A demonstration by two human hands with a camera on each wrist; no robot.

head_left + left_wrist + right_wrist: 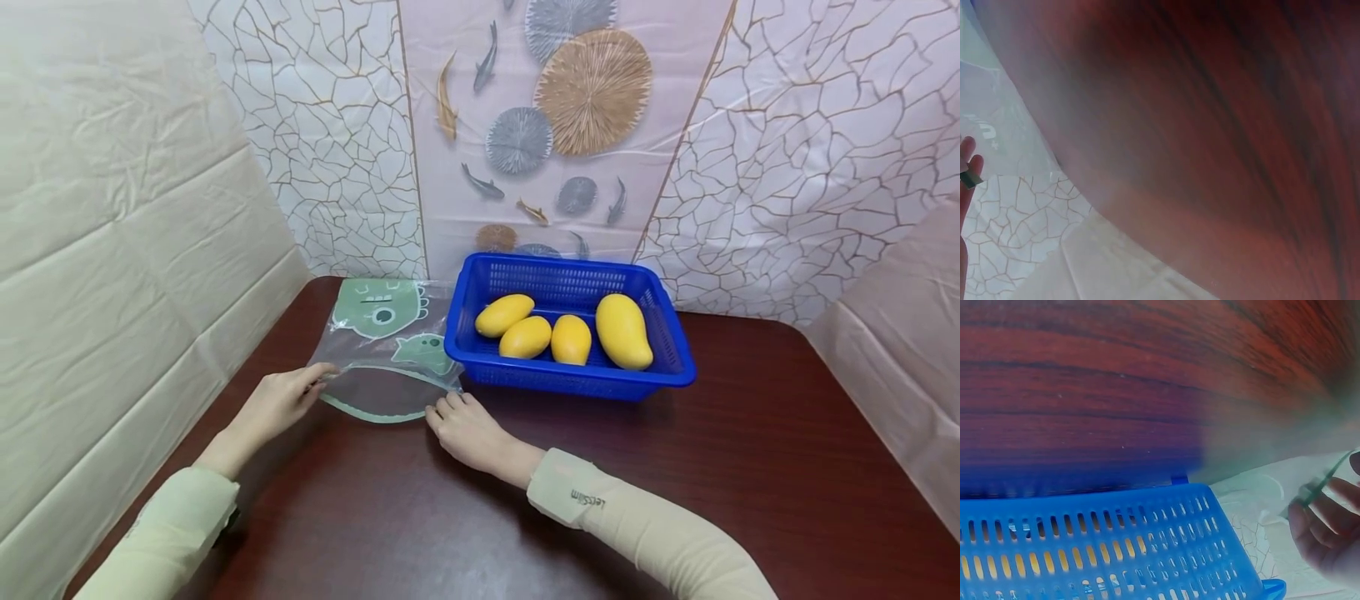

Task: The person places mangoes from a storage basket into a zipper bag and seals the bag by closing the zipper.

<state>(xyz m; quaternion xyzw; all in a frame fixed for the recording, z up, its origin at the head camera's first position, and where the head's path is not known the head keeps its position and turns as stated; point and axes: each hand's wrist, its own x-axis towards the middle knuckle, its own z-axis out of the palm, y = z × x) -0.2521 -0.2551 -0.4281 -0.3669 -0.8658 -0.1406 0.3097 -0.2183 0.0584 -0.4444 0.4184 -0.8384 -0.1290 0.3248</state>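
A clear zip bag (382,392) with green cartoon prints lies on the table, its mouth spread apart toward the front. At the mouth's left corner my left hand (281,404) pinches the green edge; the left wrist view catches just its fingers (975,165) there. My right hand (471,432) grips the opposite corner, and in the right wrist view its fingers (1319,528) curl at the green strip. Beside the bag stands a blue basket (570,383) holding several yellow mangoes (624,332).
The dark reddish-brown table (765,450) extends to the right of the basket and toward the front. Behind it hangs a patterned cloth (360,150), with pale cloth (112,250) along the left side.
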